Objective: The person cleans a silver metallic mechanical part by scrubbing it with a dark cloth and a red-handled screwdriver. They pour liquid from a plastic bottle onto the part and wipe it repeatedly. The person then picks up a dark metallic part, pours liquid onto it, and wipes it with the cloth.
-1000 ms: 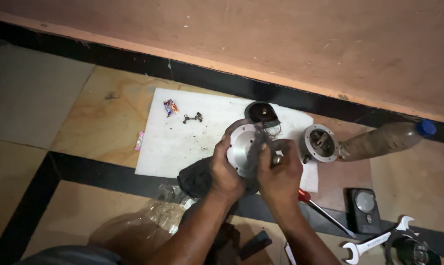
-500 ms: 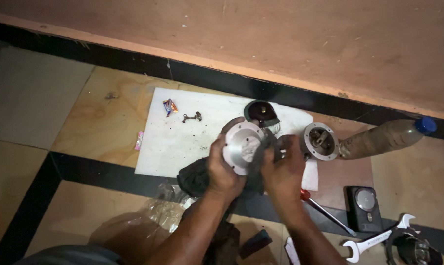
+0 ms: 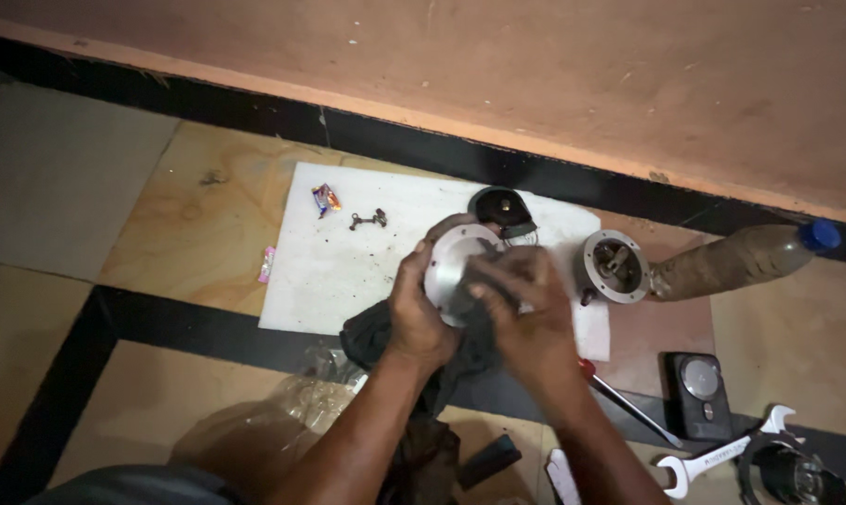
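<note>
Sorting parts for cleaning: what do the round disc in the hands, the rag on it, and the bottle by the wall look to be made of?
The round disc looks like bare metal, likely aluminium or steel: pale grey with a dull shine. The rag seems dark woven cloth: it folds limply under the right hand. The bottle appears to be plastic, clouded brown with grime, with a blue cap.

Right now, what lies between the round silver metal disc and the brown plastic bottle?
In the head view, a round grey metal housing sits between disc and bottle.
</note>
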